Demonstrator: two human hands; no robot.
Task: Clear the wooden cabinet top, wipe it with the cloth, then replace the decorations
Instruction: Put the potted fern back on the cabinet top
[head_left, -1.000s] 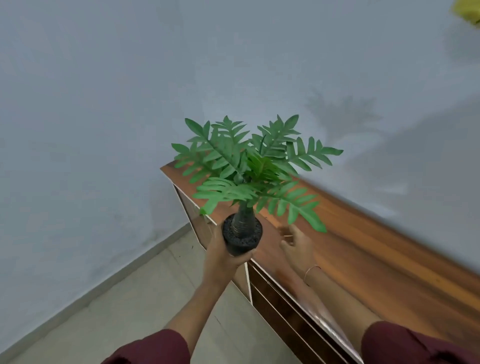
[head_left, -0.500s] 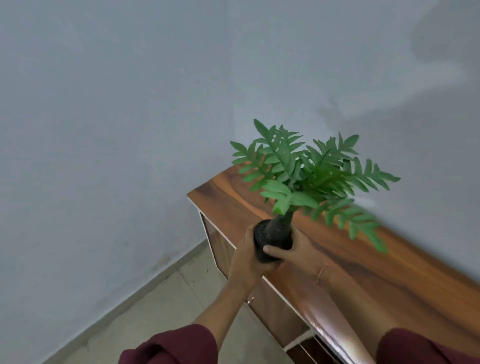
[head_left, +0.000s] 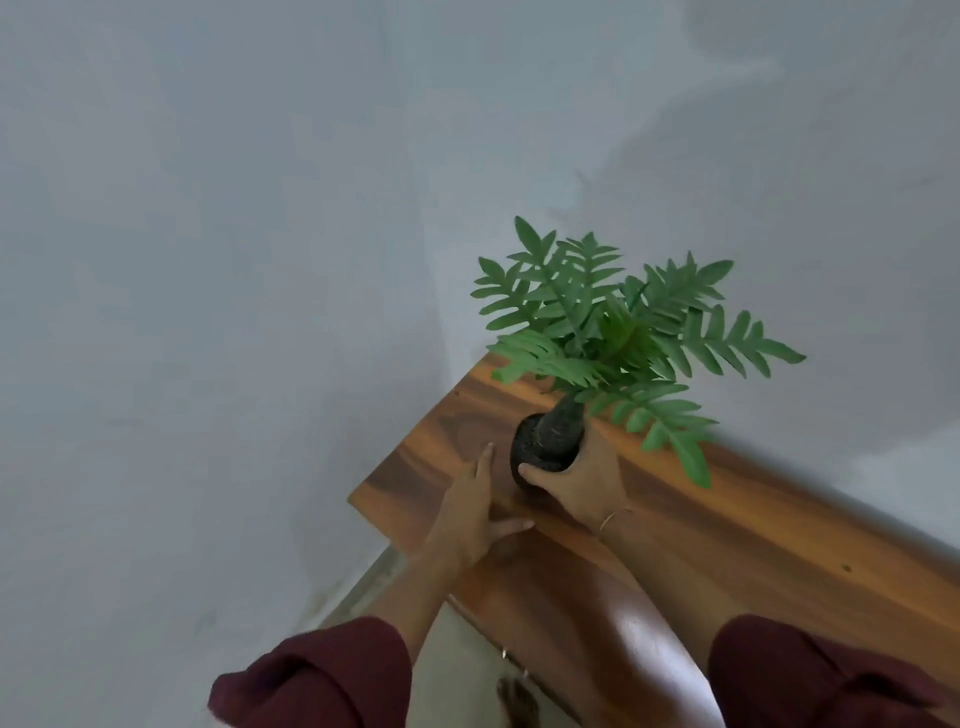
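Grey walls are meeting behind the cabinet, whose wooden top is running away to the right. Near its far-left corner the plant is sitting, or nearly sitting, in its small dark pot; contact with the wood is hard to tell. The right hand is wrapping the pot from the near side, clamped on it, while the left hand is lying flat and open on the top just beside it. Fronds are looking light and floppy, likely plastic, so the stiff, rough pot is seeming the sound place to grip.
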